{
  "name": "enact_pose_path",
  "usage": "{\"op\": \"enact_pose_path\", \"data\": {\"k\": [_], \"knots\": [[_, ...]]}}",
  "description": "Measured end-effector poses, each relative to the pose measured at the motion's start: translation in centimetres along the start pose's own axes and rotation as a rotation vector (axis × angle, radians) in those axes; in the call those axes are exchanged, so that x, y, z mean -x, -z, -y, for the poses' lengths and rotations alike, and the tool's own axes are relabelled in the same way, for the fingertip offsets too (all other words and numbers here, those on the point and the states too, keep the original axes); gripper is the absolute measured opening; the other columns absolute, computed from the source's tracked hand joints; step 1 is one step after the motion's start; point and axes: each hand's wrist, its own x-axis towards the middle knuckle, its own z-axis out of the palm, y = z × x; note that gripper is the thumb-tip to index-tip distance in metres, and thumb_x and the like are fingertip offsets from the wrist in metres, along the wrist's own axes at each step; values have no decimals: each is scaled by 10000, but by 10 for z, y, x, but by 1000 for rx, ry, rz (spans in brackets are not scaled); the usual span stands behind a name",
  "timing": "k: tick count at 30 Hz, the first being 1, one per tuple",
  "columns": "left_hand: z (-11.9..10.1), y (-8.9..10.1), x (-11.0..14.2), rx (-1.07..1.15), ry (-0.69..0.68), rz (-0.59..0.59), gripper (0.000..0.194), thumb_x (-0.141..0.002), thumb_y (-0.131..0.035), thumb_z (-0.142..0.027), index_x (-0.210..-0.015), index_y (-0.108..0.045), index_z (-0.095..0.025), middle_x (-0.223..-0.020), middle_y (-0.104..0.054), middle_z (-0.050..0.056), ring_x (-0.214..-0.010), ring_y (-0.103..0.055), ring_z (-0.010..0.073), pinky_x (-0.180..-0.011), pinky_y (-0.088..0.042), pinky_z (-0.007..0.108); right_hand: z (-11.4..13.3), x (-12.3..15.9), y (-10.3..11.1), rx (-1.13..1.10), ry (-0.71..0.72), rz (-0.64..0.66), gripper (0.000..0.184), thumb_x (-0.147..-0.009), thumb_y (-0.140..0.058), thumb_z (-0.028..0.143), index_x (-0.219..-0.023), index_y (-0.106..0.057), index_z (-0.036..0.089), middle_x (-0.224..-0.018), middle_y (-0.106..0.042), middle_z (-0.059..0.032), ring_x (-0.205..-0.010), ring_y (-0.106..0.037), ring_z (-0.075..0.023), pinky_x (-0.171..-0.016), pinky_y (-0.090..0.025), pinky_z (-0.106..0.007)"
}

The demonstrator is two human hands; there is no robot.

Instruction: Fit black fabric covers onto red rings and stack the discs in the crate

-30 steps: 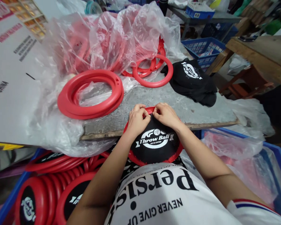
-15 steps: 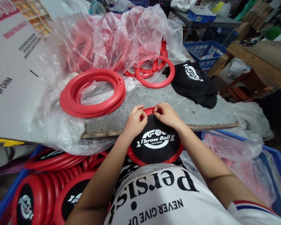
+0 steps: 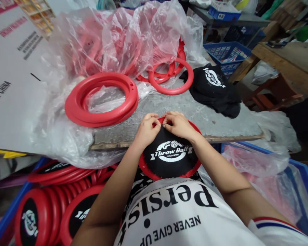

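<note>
A round throw-ball disc (image 3: pixel 171 164), black printed fabric inside a red rim, leans between my body and the table edge. My left hand (image 3: pixel 148 129) pinches its far rim left of the top. Close beside it, my right hand (image 3: pixel 178 124) also pinches the fabric edge at the rim, thumb and fingers together. On the table ahead lie stacked red rings (image 3: pixel 101 99) and a loose red ring (image 3: pixel 171 77). A pile of black printed fabric pieces (image 3: pixel 214 89) sits to the right.
Clear plastic bags of red parts (image 3: pixel 123 41) cover the table's back. A blue crate at lower left holds several discs (image 3: pixel 34 215). Another blue crate (image 3: pixel 304 177) with plastic bags stands at right. A large white carton (image 3: pixel 10 85) is on the left.
My right hand has shifted left along the rim, closer to my left hand. The view has shifted slightly; the rings and fabric pile stay in place on the table.
</note>
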Motion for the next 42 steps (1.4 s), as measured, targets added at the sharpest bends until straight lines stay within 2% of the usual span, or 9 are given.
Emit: {"op": "enact_pose_path", "data": {"k": [9, 24, 33, 42], "knots": [[-3, -1, -2, 5, 65, -18, 129, -789, -600, -102, -689, -630, -178, -1216, -637, 88, -1159, -628, 231, -1099, -448, 415, 0, 0, -2, -18, -24, -20, 109, -888, -627, 193, -787, -669, 201, -1194, -692, -61, -1123, -589, -270, -970, -368, -430], [1, 0, -4, 17, 64, -9, 111, -787, -595, -120, -697, -629, -174, -1204, -633, 93, -1147, -628, 226, -1086, -448, 407, 1, 0, -5, -16, -57, -49, 129, -888, -612, 202, -773, -670, 203, -1247, -685, -67, -1157, -587, -277, -1007, -362, -460], [1, 6, -6, 41, 56, 83, 121, -786, -589, -107, -709, -652, -175, -1229, -620, 92, -1204, -596, 226, -1124, -412, 417, 3, 0, -4, -10, -74, -46, 148, -892, -599, 205, -760, -666, 198, -1246, -686, -77, -1135, -592, -278, -988, -370, -461], [2, 5, -7, 31, 66, 84, 121, -790, -583, -114, -708, -644, -180, -1221, -626, 83, -1184, -601, 218, -1118, -418, 414, 2, -1, -6, 11, -79, -50, 132, -889, -608, 208, -770, -663, 196, -1219, -691, -78, -1127, -594, -274, -975, -372, -445]]}}
